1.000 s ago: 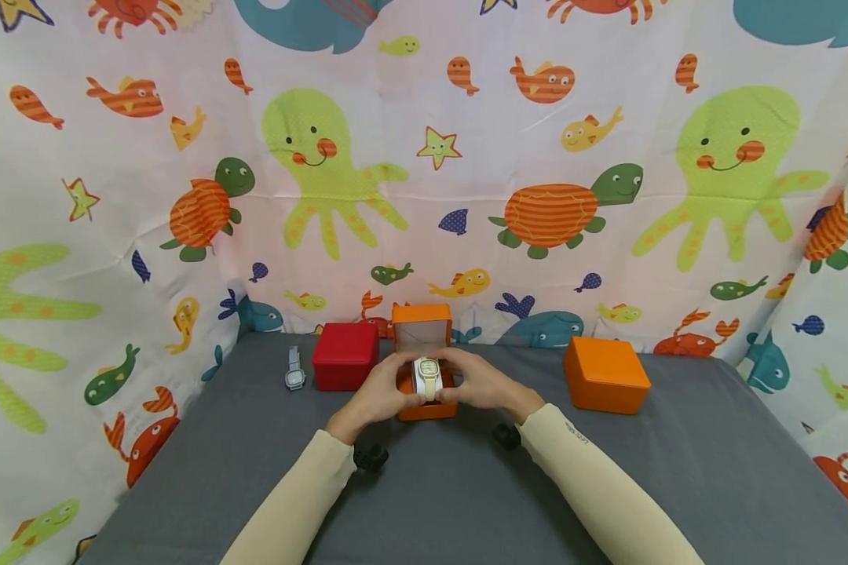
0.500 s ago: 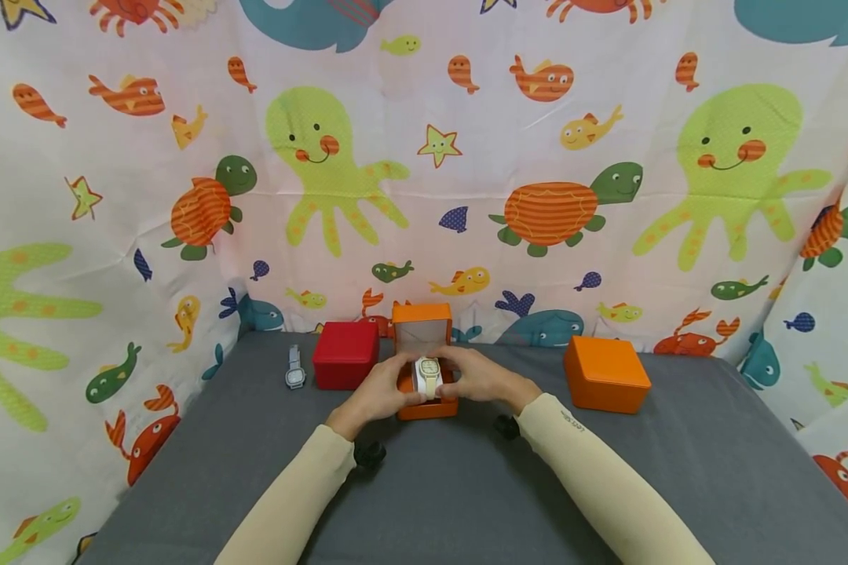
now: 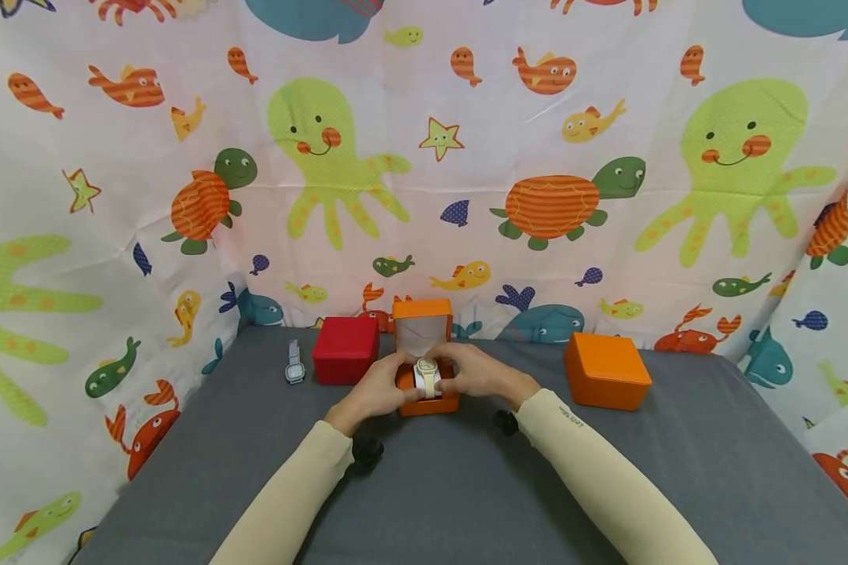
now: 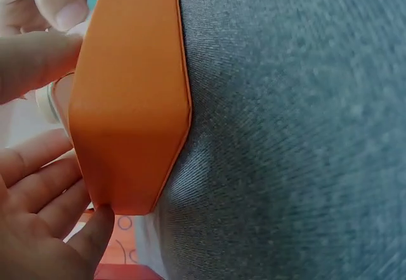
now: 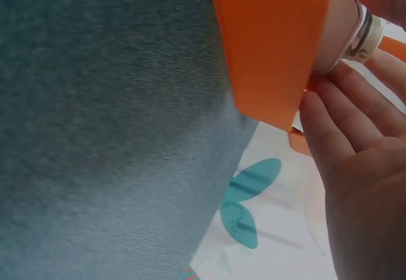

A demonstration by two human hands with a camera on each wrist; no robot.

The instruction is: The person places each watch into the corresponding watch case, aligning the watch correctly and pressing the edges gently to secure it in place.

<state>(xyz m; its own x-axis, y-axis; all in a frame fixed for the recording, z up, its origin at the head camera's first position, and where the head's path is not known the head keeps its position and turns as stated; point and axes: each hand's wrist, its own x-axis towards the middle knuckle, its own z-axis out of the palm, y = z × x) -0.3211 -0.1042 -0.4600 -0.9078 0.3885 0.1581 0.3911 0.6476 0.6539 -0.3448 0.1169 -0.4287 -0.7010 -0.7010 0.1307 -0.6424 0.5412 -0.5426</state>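
A wristwatch (image 3: pixel 427 377) with a cream strap is wrapped round a white cushion (image 5: pixel 335 35). It sits in the mouth of an orange box (image 3: pixel 429 407), whose lid (image 3: pixel 422 331) stands raised behind. From the left side, my left hand (image 3: pixel 379 388) holds the cushion, thumb in front, and its little finger touches the box side in the left wrist view. Opposite it my right hand (image 3: pixel 482 372) grips the cushion, with thumb near and fingers behind, as the right wrist view shows. The cushion's lower part is hidden by the box wall.
Left of the open box stands a closed red box (image 3: pixel 346 351), with a silver-grey watch (image 3: pixel 294 363) lying beside it. A closed orange box (image 3: pixel 606 371) is at the right. Behind the grey tabletop (image 3: pixel 424 494) hangs a sea-animal curtain (image 3: pixel 466 141).
The watch and its cushion have gone slightly lower into the orange box, both hands still on them. The head view has tilted down a little.
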